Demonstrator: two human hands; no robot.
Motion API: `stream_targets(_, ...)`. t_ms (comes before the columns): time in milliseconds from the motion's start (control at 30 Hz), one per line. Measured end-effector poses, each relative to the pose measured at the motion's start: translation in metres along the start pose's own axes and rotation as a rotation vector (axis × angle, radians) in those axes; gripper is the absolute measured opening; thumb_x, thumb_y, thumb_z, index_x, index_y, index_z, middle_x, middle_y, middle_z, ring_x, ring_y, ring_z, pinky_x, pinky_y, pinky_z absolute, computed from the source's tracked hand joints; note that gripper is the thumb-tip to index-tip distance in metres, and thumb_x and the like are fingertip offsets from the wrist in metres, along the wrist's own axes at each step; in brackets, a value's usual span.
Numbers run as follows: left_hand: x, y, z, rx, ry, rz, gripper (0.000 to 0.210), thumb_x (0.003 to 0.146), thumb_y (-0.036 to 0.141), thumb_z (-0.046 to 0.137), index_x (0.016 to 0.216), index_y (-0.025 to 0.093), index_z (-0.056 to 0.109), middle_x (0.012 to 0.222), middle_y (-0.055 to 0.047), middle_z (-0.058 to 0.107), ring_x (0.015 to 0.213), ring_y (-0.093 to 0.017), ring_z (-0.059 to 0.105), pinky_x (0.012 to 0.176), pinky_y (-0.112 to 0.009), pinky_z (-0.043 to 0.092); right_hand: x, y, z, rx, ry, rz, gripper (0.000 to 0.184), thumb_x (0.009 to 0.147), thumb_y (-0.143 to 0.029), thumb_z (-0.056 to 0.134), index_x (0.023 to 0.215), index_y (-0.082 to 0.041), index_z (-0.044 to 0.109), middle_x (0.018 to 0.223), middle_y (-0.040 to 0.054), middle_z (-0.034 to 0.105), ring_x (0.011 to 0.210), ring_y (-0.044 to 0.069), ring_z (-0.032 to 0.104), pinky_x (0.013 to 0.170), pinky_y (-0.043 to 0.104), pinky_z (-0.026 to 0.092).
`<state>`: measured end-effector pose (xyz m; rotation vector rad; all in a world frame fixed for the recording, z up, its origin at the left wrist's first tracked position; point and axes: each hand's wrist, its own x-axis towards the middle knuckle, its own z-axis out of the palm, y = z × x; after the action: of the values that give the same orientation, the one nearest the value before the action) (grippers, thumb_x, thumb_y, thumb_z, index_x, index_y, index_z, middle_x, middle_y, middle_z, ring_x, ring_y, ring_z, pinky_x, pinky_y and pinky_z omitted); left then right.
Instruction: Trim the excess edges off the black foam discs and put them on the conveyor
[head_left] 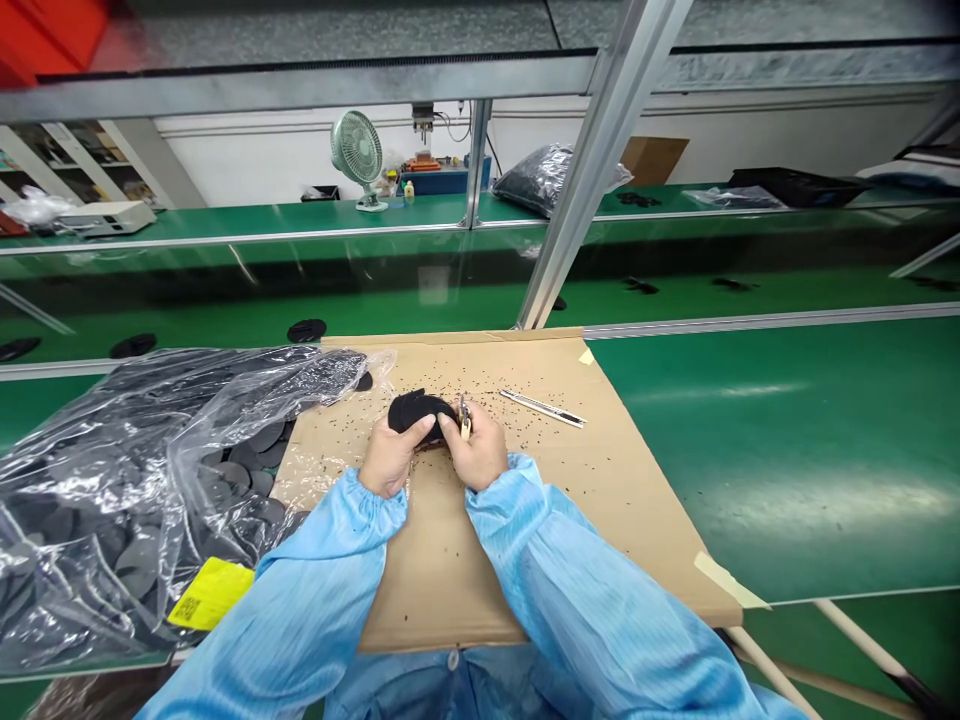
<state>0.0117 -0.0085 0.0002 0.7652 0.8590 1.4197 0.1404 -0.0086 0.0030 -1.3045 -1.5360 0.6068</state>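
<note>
Nearest: blue sleeves [577, 570] stretched over a cardboard sheet [442, 590]. At left, clear bag [135, 480] of dark discs, yellow label [211, 593] on it. Left hand [390, 455] closed on black round pieces [420, 408], thumb on top; right hand [478, 445] grips their other side, plus a small tool [466, 420], type unclear. Pieces held over the cardboard. Slim cutter [544, 408] lying to the right. Beyond: green surface [405, 315], scattered black discs [306, 330]; farther, a fan [356, 148].

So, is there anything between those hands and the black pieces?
Nothing visible: the left hand and right hand touch the black pieces. A small tool sits in the right hand beside them, and a slim silvery tool lies apart on the cardboard.
</note>
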Motion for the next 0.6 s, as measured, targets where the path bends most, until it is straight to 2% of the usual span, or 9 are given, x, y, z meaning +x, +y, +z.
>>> stream_targets(167, -0.001, -0.003, -0.001, -0.001, 0.040, 0.016, 0.041, 0.063, 0.030, 0.082, 0.098, 0.014, 0.069, 0.103, -0.009, 0.069, 0.100, -0.023, 0.064, 0.097, -0.041, 0.047, -0.001, -0.003, 0.000, -0.085, -0.047, 0.011, 0.022, 0.085, -0.041, 0.052, 0.081, -0.021, 0.060, 0.075, 0.0034, 0.063, 0.070, 0.018, 0.055, 0.065, 0.029, 0.041)
stream_targets(333, 0.001, -0.002, -0.002, 0.051, 0.035, 0.055, 0.043, 0.060, 0.025, 0.083, 0.098, 0.014, 0.069, 0.104, -0.009, 0.069, 0.099, -0.022, 0.064, 0.097, -0.040, 0.048, 0.002, -0.003, -0.002, -0.067, -0.112, -0.012, 0.020, 0.085, -0.038, 0.052, 0.081, -0.021, 0.060, 0.076, 0.0030, 0.062, 0.071, 0.017, 0.054, 0.066, 0.028, 0.041)
stream_targets(500, -0.001, 0.001, -0.004, 0.036, 0.057, -0.031, 0.042, 0.053, 0.024, 0.086, 0.091, 0.014, 0.070, 0.096, -0.007, 0.071, 0.094, -0.022, 0.065, 0.093, -0.038, 0.051, 0.007, 0.003, -0.004, 0.128, -0.144, 0.060, 0.028, 0.083, -0.044, 0.057, 0.093, -0.019, 0.064, 0.079, 0.0013, 0.065, 0.072, 0.016, 0.057, 0.069, 0.027, 0.044)
stream_targets(600, -0.006, 0.005, -0.002, 0.080, 0.025, -0.083, 0.042, 0.051, 0.025, 0.087, 0.089, 0.016, 0.072, 0.098, -0.005, 0.072, 0.101, -0.023, 0.064, 0.094, -0.035, 0.052, 0.006, 0.007, -0.003, 0.248, -0.267, 0.071, 0.031, 0.078, -0.046, 0.064, 0.092, -0.019, 0.066, 0.078, -0.0008, 0.064, 0.072, 0.015, 0.058, 0.069, 0.025, 0.044)
